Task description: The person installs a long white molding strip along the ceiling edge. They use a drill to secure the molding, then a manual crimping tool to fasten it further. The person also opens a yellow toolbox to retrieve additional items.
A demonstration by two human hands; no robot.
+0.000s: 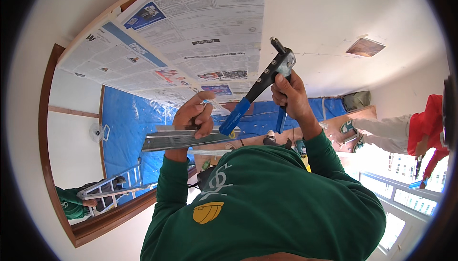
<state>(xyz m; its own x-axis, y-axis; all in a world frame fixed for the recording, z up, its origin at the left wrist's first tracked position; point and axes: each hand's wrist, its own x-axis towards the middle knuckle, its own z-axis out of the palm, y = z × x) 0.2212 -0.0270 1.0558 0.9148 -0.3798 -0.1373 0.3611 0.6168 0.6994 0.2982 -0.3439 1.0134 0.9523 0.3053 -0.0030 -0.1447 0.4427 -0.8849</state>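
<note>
My right hand (289,96) grips a black hand riveter (269,77) with blue handle sleeves, its nose pointing upward, near the center of the head view. My left hand (194,117), its fingers curled, holds a thin grey metal channel strip (167,140) that lies roughly level below the riveter's longer handle. Whether the fingertips of this hand hold anything small besides the strip I cannot make out. Newspaper sheets (200,32) taped to a board fill the upper left, just beyond my hands.
A blue plastic sheet (121,132) covers the surface below, beside a wooden plank (336,120). A person in a red top (424,118) stands at the right. At lower left, a wood-framed mirror (76,232) shows a green sleeve and an aluminium ladder (114,189). A white wall (310,13) rises at upper right.
</note>
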